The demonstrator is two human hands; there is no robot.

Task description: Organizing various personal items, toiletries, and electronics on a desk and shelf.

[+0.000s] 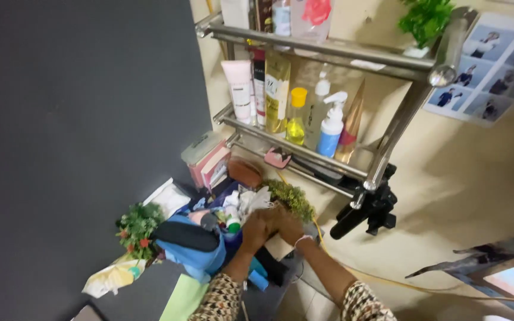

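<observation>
Your patterned sleeves [224, 303] come up from the bottom edge, and both forearms meet over a heap of clutter. Your left hand [256, 230] and your right hand [287, 226] are pressed close together, fingers curled and touching each other, and whether they grip anything between them cannot be told, since the fingers hide it. Just beyond your fingertips lies a crumpled white cloth [250, 199], and just to the right of it a tuft of green artificial foliage [292, 198]. Left of your left hand sits a blue bag [194, 252] with a dark roll [185, 236] lying across it, and a small green-capped bottle [232, 221] stands close to your left knuckles. Farther left a little plant with red flowers [137, 229] rests beside the dark wall panel [78, 137]. Beyond your hands, well apart from them, a metal rack [388, 139] holds a pink tube [239, 89], a yellow bottle [295, 119] and a white-and-blue spray bottle [331, 128]. Right of your right wrist a yellow cord [364, 274] runs across the pale floor [459, 196].
</observation>
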